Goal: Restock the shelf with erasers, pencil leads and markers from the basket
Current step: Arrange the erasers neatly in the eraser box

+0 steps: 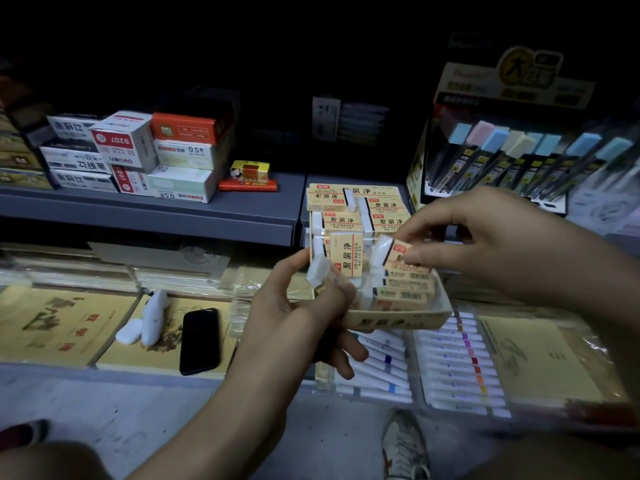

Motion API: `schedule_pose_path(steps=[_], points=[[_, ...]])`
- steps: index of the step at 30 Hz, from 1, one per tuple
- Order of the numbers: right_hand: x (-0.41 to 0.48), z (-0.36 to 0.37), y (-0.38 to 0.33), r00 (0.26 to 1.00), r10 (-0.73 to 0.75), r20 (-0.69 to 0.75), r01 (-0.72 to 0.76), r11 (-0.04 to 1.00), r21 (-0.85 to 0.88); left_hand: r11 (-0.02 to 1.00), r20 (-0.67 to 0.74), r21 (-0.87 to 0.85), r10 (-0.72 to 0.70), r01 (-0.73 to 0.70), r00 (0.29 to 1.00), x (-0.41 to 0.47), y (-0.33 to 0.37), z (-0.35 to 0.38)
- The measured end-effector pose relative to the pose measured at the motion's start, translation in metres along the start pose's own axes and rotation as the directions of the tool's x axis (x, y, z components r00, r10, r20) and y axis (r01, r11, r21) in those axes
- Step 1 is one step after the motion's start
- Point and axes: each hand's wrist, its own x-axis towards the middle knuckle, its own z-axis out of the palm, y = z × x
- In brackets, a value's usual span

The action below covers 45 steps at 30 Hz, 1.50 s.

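Now left hand (304, 317) grips eraser tray (398, 322); right hand (491, 244) apparently pinches an eraser (394, 249).

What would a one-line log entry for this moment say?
left hand: holds eraser tray | right hand: pinches eraser at tray | shelf: eraser stack behind

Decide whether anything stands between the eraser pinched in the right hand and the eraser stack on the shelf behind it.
Nothing visible does. The right hand pinches the eraser over the tray held by the left hand; the shelf stack lies just behind, open on top.
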Motion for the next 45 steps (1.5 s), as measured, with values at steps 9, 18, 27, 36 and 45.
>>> schedule_pose_path(steps=[9, 18, 27, 36, 45], points=[[0.001, 0.005, -0.004, 0.995, 0.004, -0.095, -0.013, 0.996, -0.091, 1.0, -0.003, 0.011, 0.004, -0.004, 1.0, -0.001, 0.0, 0.002], [-0.002, 0.0, -0.005, 0.967, 0.053, -0.248, 0.059, 0.904, 0.423, 1.0, -0.007, 0.009, 0.001, 0.0, 1.0, 0.0, 0.0, 0.001], [-0.002, 0.014, -0.013, 0.999, 0.021, -0.036, -0.024, 0.995, -0.097, 1.0, -0.019, 0.002, -0.003, 0.003, 1.0, 0.0, 0.0, 0.002], [-0.002, 0.013, -0.005, 0.997, -0.005, -0.08, -0.002, 0.996, -0.09, 1.0, -0.011, 0.006, -0.009, 0.009, 1.0, -0.001, 0.001, 0.001], [0.011, 0.012, 0.0, 0.996, 0.044, -0.073, -0.049, 0.996, -0.078, 1.0, -0.015, 0.023, 0.002, -0.002, 1.0, 0.0, -0.001, 0.001]])
